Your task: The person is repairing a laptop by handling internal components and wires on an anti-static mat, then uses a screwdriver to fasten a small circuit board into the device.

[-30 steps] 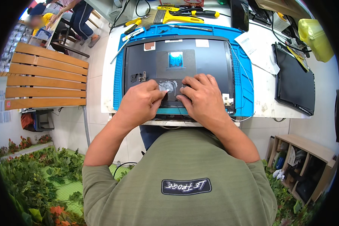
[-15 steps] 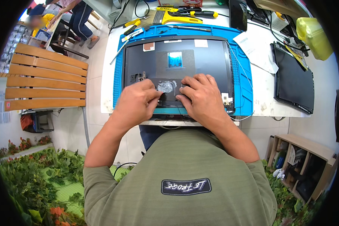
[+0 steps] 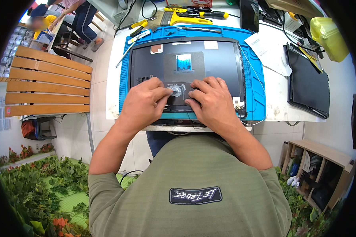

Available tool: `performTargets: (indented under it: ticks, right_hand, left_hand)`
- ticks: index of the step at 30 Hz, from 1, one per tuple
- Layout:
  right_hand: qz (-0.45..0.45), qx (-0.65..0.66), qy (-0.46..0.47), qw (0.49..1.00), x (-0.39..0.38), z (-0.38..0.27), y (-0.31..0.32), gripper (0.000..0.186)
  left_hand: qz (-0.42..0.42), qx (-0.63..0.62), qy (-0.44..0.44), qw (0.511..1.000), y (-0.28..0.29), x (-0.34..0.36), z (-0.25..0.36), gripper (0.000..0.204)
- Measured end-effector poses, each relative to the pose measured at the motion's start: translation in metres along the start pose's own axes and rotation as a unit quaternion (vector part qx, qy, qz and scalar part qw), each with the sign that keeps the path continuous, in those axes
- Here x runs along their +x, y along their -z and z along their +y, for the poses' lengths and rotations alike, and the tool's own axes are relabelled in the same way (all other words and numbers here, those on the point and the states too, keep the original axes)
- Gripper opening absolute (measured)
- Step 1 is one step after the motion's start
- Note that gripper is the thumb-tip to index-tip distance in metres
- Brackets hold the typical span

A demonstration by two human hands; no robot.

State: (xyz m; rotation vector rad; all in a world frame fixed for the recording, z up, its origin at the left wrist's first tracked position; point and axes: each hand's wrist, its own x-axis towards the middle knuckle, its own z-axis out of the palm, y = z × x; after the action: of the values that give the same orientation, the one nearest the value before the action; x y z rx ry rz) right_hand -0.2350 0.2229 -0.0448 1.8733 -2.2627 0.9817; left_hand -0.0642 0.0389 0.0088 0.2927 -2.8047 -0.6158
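Note:
A dark laptop screen lid (image 3: 221, 59) lies flat on a blue work mat (image 3: 255, 83), its inner side up. On its near half rests a dark flat card (image 3: 180, 102) with a whitish, paste-like smear (image 3: 177, 90). My left hand (image 3: 144, 100) is closed in a pinch at the left edge of the smear; whatever its fingertips hold is too small to make out. My right hand (image 3: 211, 98) has its fingers bent and thumb pressed in at the card's right edge, steadying it. A shiny blue square (image 3: 183, 62) sits on the lid beyond the smear.
Yellow-handled tools (image 3: 182, 18) and a pen-like tool (image 3: 199, 29) lie along the far side. White paper (image 3: 269, 53) and a dark laptop part (image 3: 308, 85) are to the right. A slatted wooden seat (image 3: 49, 83) stands left. Other people are at the far left.
My left hand has shifted slightly at the smear, its fingertips now a little farther up. The smear's shape looks different. My right hand has stayed in place.

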Motion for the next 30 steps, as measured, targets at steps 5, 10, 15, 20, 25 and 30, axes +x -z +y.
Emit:
performTargets:
  ticks: [5, 10, 15, 20, 25, 30]
  right_hand:
    - [0.0, -0.001, -0.001, 1.0, 0.0, 0.0, -0.001, 0.016]
    - [-0.005, 0.0, -0.003, 1.0, 0.0, 0.0, -0.001, 0.016]
    - [0.002, 0.004, -0.003, 1.0, -0.001, 0.0, -0.001, 0.015]
    - [0.004, 0.009, -0.003, 1.0, 0.0, 0.0, -0.002, 0.015]
    - [0.01, 0.011, 0.002, 1.0, -0.001, 0.002, -0.002, 0.015]
    - [-0.001, 0.01, -0.003, 1.0, -0.001, 0.0, -0.002, 0.015]
  left_hand:
    - [0.0, -0.002, 0.013, 1.0, 0.005, 0.001, 0.001, 0.017]
    - [0.008, 0.003, 0.066, 0.998, 0.002, 0.018, -0.006, 0.01]
    - [-0.052, 0.007, 0.143, 0.988, 0.003, 0.029, -0.024, 0.022]
    - [-0.058, -0.031, 0.141, 0.988, -0.003, 0.031, -0.025, 0.023]
    - [-0.099, -0.035, 0.151, 0.983, 0.002, 0.038, -0.008, 0.023]
    - [-0.069, -0.018, 0.148, 0.986, 0.0, 0.031, -0.016, 0.021]
